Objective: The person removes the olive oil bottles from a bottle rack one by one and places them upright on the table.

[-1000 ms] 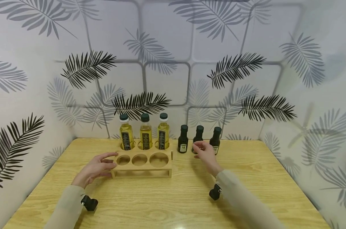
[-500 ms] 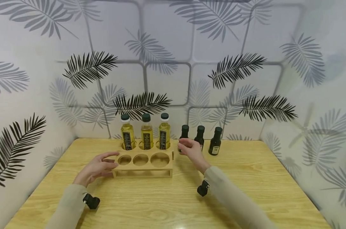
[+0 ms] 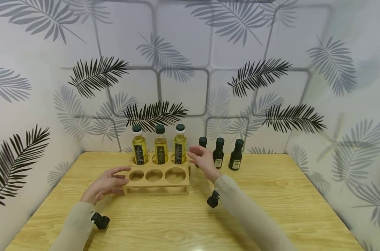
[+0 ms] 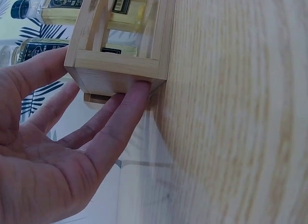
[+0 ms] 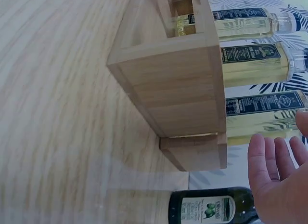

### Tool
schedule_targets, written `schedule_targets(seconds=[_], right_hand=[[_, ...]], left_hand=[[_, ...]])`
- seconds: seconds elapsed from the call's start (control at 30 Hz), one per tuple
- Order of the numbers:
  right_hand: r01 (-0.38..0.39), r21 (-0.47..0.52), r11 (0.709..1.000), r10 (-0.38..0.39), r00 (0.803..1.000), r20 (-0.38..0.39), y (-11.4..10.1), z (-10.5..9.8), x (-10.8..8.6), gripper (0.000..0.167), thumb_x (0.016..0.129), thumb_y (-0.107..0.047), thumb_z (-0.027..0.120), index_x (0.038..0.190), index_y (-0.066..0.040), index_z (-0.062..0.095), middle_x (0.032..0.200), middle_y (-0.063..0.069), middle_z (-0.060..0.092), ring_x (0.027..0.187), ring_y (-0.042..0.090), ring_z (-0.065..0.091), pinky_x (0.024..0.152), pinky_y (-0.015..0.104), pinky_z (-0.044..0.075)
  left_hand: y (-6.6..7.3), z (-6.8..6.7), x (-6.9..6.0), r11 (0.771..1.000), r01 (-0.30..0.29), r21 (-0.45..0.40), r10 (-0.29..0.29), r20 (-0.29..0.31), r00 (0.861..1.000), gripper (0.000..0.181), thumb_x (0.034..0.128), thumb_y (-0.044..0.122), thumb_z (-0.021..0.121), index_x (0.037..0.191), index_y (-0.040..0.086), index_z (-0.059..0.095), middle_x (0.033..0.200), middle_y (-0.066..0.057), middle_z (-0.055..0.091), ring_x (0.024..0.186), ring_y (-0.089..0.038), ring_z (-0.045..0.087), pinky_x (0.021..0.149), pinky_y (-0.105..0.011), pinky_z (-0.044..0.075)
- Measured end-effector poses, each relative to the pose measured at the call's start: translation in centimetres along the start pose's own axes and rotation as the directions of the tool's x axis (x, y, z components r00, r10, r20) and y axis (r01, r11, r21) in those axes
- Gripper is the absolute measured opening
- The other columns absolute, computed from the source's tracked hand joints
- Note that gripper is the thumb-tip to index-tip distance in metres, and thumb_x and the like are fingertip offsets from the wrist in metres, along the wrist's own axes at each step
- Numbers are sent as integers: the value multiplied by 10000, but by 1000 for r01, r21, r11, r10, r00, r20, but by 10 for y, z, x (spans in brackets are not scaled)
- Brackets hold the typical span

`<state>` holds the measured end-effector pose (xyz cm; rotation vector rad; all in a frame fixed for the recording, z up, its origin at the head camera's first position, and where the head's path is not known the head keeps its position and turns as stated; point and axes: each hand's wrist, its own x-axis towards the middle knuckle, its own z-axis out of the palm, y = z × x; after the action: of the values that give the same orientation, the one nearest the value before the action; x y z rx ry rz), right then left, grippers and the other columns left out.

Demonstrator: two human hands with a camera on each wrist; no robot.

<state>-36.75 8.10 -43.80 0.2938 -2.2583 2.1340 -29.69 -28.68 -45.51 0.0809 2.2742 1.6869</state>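
My left hand (image 3: 105, 185) rests at the left end of a two-tier wooden bottle rack (image 3: 155, 184); in the left wrist view its fingertips touch the end panel. Three clear bottles of yellow oil, left (image 3: 139, 150), middle (image 3: 161, 150) and right (image 3: 179, 148), stand upright in the rack's back holes. My right hand (image 3: 205, 161), holding nothing, is beside the right oil bottle with fingers fairly straight; whether it touches the glass I cannot tell. Behind this hand a dark green bottle (image 3: 203, 142) is partly hidden. The right wrist view shows its olive label (image 5: 208, 210).
Two more dark bottles, one in the middle (image 3: 218, 153) and one at the right (image 3: 236, 155), stand on the wooden table (image 3: 164, 223). The rack's front tier has three round holes. A leaf-patterned wall (image 3: 183, 94) closes off the back.
My right hand has moved left, from the middle dark bottle past the left dark one to the right oil bottle. The left hand stays at the rack; the bottles keep their places.
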Motion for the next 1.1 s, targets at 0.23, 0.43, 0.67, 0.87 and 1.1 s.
schedule_targets(seconds=[0.23, 0.43, 0.67, 0.87, 1.1], right_hand=[[21, -39, 999, -21, 1000, 6, -7, 10, 7, 515, 937, -162, 677, 1404, -26, 509, 1367, 195, 542, 1197, 322, 561, 964, 456, 530], [-10, -117, 993, 10, 1000, -1, -9, 18, 11, 584, 920, -231, 706, 1447, -115, 482, 1424, 139, 522, 1286, 320, 515, 999, 452, 501], [-36, -188, 981, 30, 999, -36, -15, 25, 16, 672, 898, -287, 731, 1479, -123, 438, 1439, 149, 508, 1316, 341, 493, 1036, 490, 467], [-57, -200, 978, 50, 998, -41, -12, 30, 24, 695, 886, -332, 739, 1481, -133, 438, 1442, 145, 509, 1309, 321, 503, 1029, 488, 472], [-79, -146, 986, 75, 997, -32, -11, 33, 28, 656, 908, -332, 715, 1473, -132, 449, 1435, 148, 503, 1303, 327, 498, 1030, 501, 465]], left_hand=[[1, 1, 1, 1000, -5, 4, 5, 4, 1000, 675, 960, 172, 638, 1547, 114, 309, 1517, -353, 257, 1294, -412, 487, 883, -453, 571], [1, 1, 1, 1000, 8, 9, -8, 0, 1000, 675, 964, 175, 637, 1549, 120, 306, 1525, -354, 246, 1315, -429, 464, 883, -454, 570], [2, 1, 0, 1000, 9, 4, -9, 1, 1000, 671, 968, 170, 629, 1551, 118, 301, 1528, -354, 240, 1326, -438, 448, 880, -452, 571], [2, 1, -1, 1000, 2, 3, -2, 6, 1000, 665, 973, 167, 621, 1554, 124, 299, 1533, -350, 234, 1350, -457, 408, 890, -455, 567], [2, 2, -1, 1000, -1, -3, 1, 6, 1000, 662, 972, 173, 625, 1550, 126, 308, 1532, -346, 233, 1357, -458, 397, 899, -459, 563]])
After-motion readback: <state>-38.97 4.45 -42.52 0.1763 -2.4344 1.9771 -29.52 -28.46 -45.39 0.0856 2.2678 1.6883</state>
